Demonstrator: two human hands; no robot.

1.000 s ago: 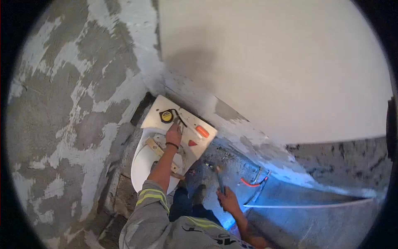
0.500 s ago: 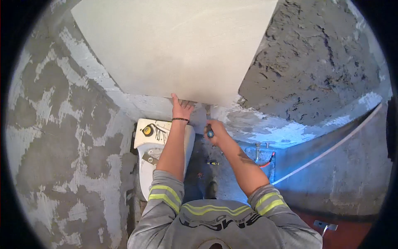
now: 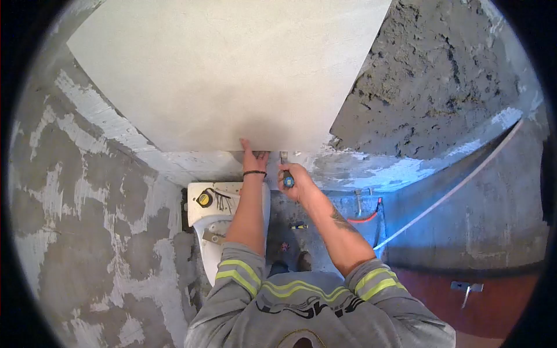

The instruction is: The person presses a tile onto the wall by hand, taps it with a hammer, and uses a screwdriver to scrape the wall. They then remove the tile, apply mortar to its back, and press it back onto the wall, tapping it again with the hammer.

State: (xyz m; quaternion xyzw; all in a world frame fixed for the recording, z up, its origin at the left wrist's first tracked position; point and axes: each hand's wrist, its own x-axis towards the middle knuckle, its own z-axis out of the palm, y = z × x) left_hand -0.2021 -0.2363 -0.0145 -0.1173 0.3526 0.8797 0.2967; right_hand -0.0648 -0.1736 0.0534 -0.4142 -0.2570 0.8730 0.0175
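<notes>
A large pale tile (image 3: 220, 69) stands against the wall in front of me. My left hand (image 3: 254, 161) is at its lower edge, with the thumb up on the tile's face and the other fingers curled beneath the edge. Just to the right, my right hand (image 3: 296, 181) is wrapped round a hand tool with a dark, blue-ended handle (image 3: 288, 180). The tool's metal end (image 3: 284, 156) points up at the tile's lower edge; its full shape is hidden.
Below my left forearm is a white toilet (image 3: 203, 223) with a yellow-black tape measure (image 3: 204, 198) and small dark pieces on its tank. Rough mortar (image 3: 429, 75) covers the wall at right. A red hose (image 3: 365, 218) and a long pale strip (image 3: 452, 191) are lower right.
The tile's lower edge, slanted before, now looks level and lower in view. My right hand has shifted slightly left, bringing the tool's metal end close under the tile. The camera view has shifted too.
</notes>
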